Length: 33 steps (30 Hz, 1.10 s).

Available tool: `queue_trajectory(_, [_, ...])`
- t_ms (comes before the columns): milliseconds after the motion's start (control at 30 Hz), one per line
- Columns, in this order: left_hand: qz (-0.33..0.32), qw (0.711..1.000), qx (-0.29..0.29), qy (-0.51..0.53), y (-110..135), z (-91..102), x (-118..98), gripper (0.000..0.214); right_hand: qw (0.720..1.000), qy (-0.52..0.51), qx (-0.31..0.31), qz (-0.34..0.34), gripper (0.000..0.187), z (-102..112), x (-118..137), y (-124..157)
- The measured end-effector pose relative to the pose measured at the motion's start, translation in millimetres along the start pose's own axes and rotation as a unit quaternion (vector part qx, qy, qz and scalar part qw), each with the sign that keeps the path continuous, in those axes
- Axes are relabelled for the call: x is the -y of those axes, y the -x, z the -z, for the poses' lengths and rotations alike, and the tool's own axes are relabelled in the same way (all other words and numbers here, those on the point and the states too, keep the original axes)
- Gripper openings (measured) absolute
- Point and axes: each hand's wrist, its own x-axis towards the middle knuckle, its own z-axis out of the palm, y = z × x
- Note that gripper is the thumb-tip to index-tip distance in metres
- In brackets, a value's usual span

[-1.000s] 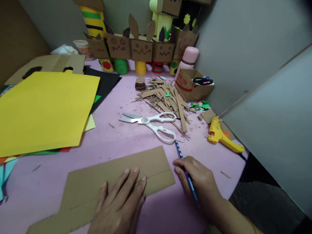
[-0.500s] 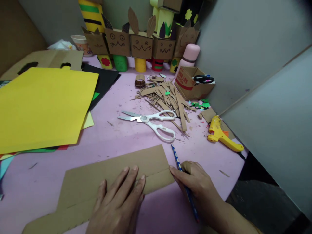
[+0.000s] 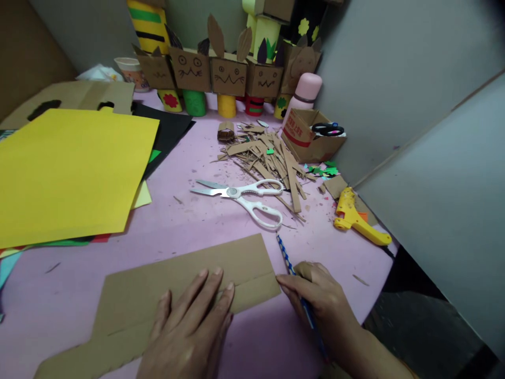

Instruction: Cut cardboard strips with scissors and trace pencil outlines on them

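Observation:
A long brown piece of cardboard lies at the table's near side, with a line or crease running along its length. My left hand rests flat on it, fingers spread. Just off the cardboard's right end, my right hand is closed around a blue patterned pencil, its tip pointing away from me. The thumb or a fingertip of that hand is close to the cardboard's right edge; I cannot tell whether it touches. White-handled scissors lie spread on the table beyond the cardboard.
Yellow paper tops a stack of sheets at left. Cardboard scraps are heaped behind the scissors. A yellow glue gun lies near the right edge. Cardboard cat figures, a pink bottle and an open box stand at the back.
The pencil has tilted slightly within my right hand, its lower end shifting a little right. My left hand and the cardboard are almost unchanged, and the view has shifted very slightly.

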Motion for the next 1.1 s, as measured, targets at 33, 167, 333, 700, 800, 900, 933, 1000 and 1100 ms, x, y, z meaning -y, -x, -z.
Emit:
queue_trajectory(33, [-0.001,1.000,0.001,-0.001,-0.1,0.0,-0.3,0.041,1.000,0.011,0.001,-0.007,0.023,-0.5,-0.1,-0.6])
queue_trajectory(167, [-0.001,1.000,0.003,-0.010,-0.9,0.8,0.0,0.040,0.998,0.061,0.019,-0.004,0.031,-1.2,-0.2,-4.2])
queue_trajectory(333, [-0.048,0.998,-0.006,-0.045,-1.2,0.3,7.5,0.042,0.997,0.063,0.037,0.025,0.034,0.0,-0.6,-5.2])
queue_trajectory(700, [0.001,1.000,0.007,-0.022,-3.3,6.1,-3.1,0.039,0.991,0.022,0.128,0.029,0.030,10.9,-4.1,-13.0])
queue_trajectory(800, [-0.017,0.999,0.003,-0.037,-3.0,3.4,1.2,0.040,0.992,0.028,0.115,0.037,0.033,11.1,-5.6,-14.2])
queue_trajectory(900, [-0.052,0.997,-0.006,-0.055,-2.6,0.7,6.4,0.042,0.994,0.039,0.099,0.038,0.039,9.0,-5.8,-13.3])
queue_trajectory(933, [-0.058,0.996,-0.010,-0.060,-2.6,0.3,7.6,0.042,0.994,0.041,0.098,0.038,0.040,8.5,-5.7,-13.0])
queue_trajectory(1000, [-0.060,0.996,-0.014,-0.066,-2.6,0.5,8.8,0.042,0.994,0.037,0.100,0.038,0.041,8.0,-5.3,-12.4])
queue_trajectory(1100, [-0.061,0.996,-0.012,-0.064,-3.0,2.3,8.0,0.041,0.994,0.031,0.098,0.030,0.040,7.7,-5.3,-11.4])
